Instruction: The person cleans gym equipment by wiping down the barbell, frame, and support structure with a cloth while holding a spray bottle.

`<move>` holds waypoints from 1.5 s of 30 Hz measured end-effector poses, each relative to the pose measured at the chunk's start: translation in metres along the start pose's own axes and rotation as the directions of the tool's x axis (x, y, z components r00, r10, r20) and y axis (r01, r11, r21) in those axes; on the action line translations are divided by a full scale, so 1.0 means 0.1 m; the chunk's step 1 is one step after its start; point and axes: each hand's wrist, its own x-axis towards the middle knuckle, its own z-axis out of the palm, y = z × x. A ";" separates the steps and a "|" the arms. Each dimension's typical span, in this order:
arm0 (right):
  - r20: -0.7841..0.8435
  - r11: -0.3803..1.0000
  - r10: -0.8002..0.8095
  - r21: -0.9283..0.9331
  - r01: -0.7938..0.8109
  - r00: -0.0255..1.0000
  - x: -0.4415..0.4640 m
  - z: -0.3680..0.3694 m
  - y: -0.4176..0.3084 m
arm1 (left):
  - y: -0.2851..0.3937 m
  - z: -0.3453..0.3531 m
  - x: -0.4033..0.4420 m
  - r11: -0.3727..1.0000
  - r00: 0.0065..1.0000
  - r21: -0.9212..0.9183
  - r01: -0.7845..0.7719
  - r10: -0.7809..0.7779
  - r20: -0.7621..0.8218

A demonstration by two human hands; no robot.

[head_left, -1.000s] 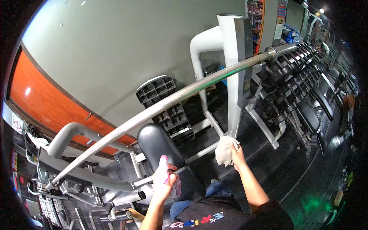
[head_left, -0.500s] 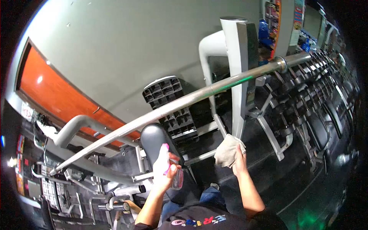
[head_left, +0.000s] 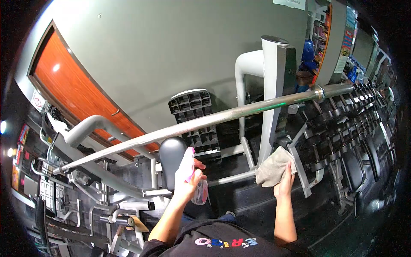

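My left hand is wrapped around a clear spray bottle with a pink and white trigger head. Strong light washes out part of that hand. In my right hand is a folded beige cloth, pinched between thumb and fingers. Beyond both hands a long metal barbell spans the view at a slant, resting across a grey rack. Neither hand touches the bar. The black padded bench lies under the bar, just behind the spray bottle.
A white rack upright stands ahead to the right. Behind the bar, a black plastic step platform leans at the wall. Rows of dumbbells fill a rack on the right. An orange door is at the left.
The cloth and my right hand have shifted right, and the cloth appears more spread. My view has tilted, so the bar and rack sit lower. Both hands keep their holds.
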 end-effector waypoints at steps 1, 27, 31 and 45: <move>-0.018 0.999 0.019 0.049 -0.018 1.000 0.00 0.08 -0.03 | -0.01 -0.01 -0.02 1.000 1.000 0.005 0.015 -0.015 0.003; -0.182 0.913 -0.400 0.005 0.408 0.898 0.36 0.77 -0.47 | 0.18 0.38 0.27 0.937 0.982 0.314 -0.153 0.108 0.157; 0.135 0.580 -0.769 -0.266 0.770 0.625 0.67 1.04 -0.49 | 0.25 0.23 0.14 0.944 0.989 0.313 -0.103 0.063 0.136; 0.922 0.345 -0.369 0.021 0.938 0.115 -0.14 2.28 0.21 | 0.03 -0.47 -0.68 0.996 0.998 0.080 -0.027 0.031 -0.053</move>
